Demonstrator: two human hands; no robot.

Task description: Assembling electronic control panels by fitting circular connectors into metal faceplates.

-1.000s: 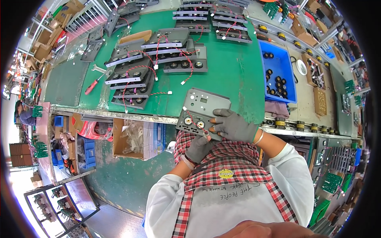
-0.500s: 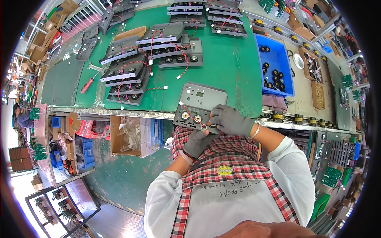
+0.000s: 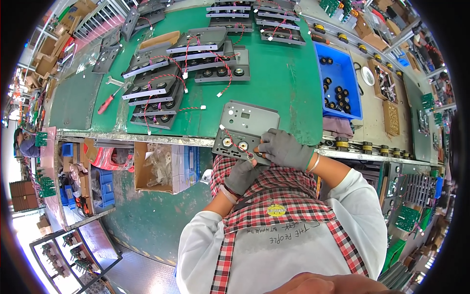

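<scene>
A dark grey bent metal panel (image 3: 255, 120) with cut-outs rests at the front edge of the green table, tilted toward me. Two round fittings with bright centres (image 3: 243, 145) sit in its lower part, and a red twisted cable (image 3: 232, 137) with a white plug crosses it. My left hand (image 3: 242, 177), in a grey glove, grips the panel's lower edge with its thumb by the cable's lower end. Gloved alike, my right hand (image 3: 285, 149) is closed at the panel's lower right corner, fingers curled. What lies under its fingertips is hidden.
Stacked grey panels with red cables (image 3: 155, 93) stand on the green table (image 3: 281, 81). A red-handled screwdriver (image 3: 106, 104) and a wrench (image 3: 115, 81) lie left. At right, a blue bin (image 3: 356, 98) holds black round parts (image 3: 339, 98). Below the table sits an open carton (image 3: 155, 183).
The whole view has shifted very slightly. Both hands keep their hold on the panel, with no clear movement of the fingers.
</scene>
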